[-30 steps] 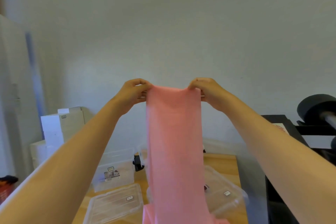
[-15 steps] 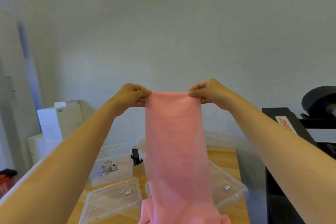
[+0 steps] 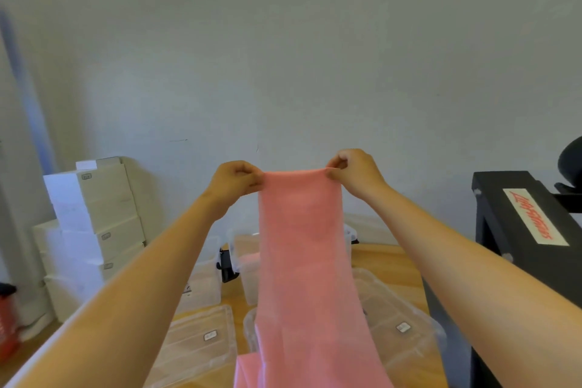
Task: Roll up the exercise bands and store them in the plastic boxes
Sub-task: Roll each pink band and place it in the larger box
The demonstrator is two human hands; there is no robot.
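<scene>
Pale wall [image 3: 283, 57], pink band [image 3: 302, 246] hanging, long axis vertical

Soft, dim daylight from the left; edges warped, whole frame slightly blurred.

surface: light wooden tabletop [image 3: 378, 261] | landmark: small black object [image 3: 227, 264], far side | clear rectangular plastic box [image 3: 201, 283] just left of it | second clear plastic box [image 3: 248, 268] just right | flat clear labelled plastic lid [image 3: 195, 340] nearer, left | second clear labelled lid [image 3: 400, 321] nearer, right | pink rubbery exercise band [image 3: 248, 368], lower end bunched nearest, between lids
</scene>
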